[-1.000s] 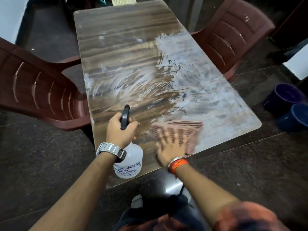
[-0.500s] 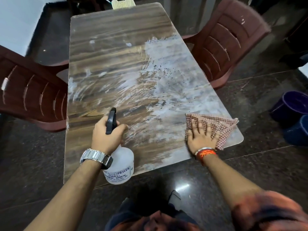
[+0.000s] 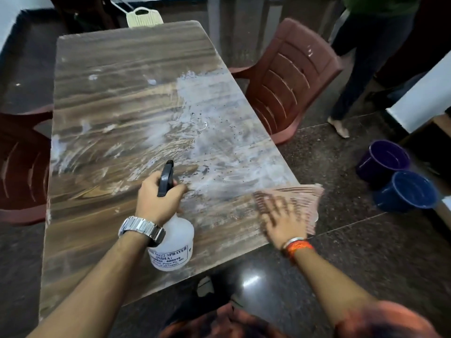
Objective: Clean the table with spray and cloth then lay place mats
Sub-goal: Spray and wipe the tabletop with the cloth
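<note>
A long wood-grain table point(image 3: 117, 113) runs away from me, smeared with white wet streaks across its middle and right side. My left hand point(image 3: 156, 198) grips the neck of a clear spray bottle point(image 3: 173, 247) with a black trigger head, held over the near part of the table. My right hand point(image 3: 284, 220) lies flat with spread fingers on a red-checked cloth point(image 3: 300, 198) at the table's near right corner. Hand and cloth are motion-blurred. Part of the cloth hangs past the right edge.
Brown plastic chairs stand at the right point(image 3: 292, 76) and the left point(image 3: 22, 172) of the table, a cream chair point(image 3: 144, 17) at the far end. Two dark blue buckets point(image 3: 400, 176) sit on the floor to the right. Another person's legs point(image 3: 358, 69) stand behind the right chair.
My right hand swept the cloth from the near middle of the table out to the right corner. My left hand kept its hold on the bottle.
</note>
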A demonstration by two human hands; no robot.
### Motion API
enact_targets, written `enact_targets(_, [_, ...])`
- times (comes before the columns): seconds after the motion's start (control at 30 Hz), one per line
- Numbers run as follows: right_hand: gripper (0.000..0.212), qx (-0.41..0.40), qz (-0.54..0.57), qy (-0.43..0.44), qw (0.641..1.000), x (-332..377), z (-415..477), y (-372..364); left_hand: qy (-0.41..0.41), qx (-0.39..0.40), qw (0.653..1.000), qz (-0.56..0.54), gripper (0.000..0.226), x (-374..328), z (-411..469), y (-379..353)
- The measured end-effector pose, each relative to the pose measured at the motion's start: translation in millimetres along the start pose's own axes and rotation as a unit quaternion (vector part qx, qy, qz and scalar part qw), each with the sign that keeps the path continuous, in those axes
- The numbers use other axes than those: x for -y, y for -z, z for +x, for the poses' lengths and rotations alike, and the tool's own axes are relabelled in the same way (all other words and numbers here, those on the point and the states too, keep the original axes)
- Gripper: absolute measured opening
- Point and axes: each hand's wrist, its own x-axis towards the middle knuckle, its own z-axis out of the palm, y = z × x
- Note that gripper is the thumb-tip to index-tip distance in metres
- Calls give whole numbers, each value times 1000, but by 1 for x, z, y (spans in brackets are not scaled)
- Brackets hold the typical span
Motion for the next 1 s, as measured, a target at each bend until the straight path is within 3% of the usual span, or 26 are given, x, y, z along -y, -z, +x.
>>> enact_targets(0.07, [58,31,24,-102,994,-24,17,15,-2,8,1000,3,18,-3,5,-4])
enact_targets(0.13, [67,28,18,-119,992,-13,14,17,3,6,1000,-7,18,-6,11,-7])
enact_targets(0.2, [86,18,-14,-80,997,8,1,13,6,4,1000,-18,19,-7,17,-11])
enact_targets(0.27, [89,-5,-24,-37,999,21,-13,4,8,11,1000,-12,19,-7,22,-14])
enact_targets(0.43, [57,-5,-10,187,982,73,-44,-5,26,33,999,-33,22,-11,29,-19])
enact_targets(0.5, [60,46,86,237,967,97,-41,17,32,18,999,-29,22,-15,31,-19])
enact_targets(0.53, [62,60,165,219,960,104,-37,36,37,6,999,-29,21,-17,31,-18])
enact_targets(0.67, [39,-16,474,73,877,100,0,119,45,-46,997,-52,20,-25,30,-16])
enact_targets(0.8, [33,76,666,46,740,68,67,172,47,-118,990,-56,21,-33,24,-22])
enact_targets(0.87, [37,128,675,27,726,49,106,175,52,-158,984,-65,23,-38,19,-33])
enact_targets(0.93, [35,170,638,-1,751,31,136,163,64,-174,980,-73,20,-40,15,-44])
enact_targets(1.0, [37,95,480,41,871,12,161,152,79,-193,975,-77,20,-42,8,-58])
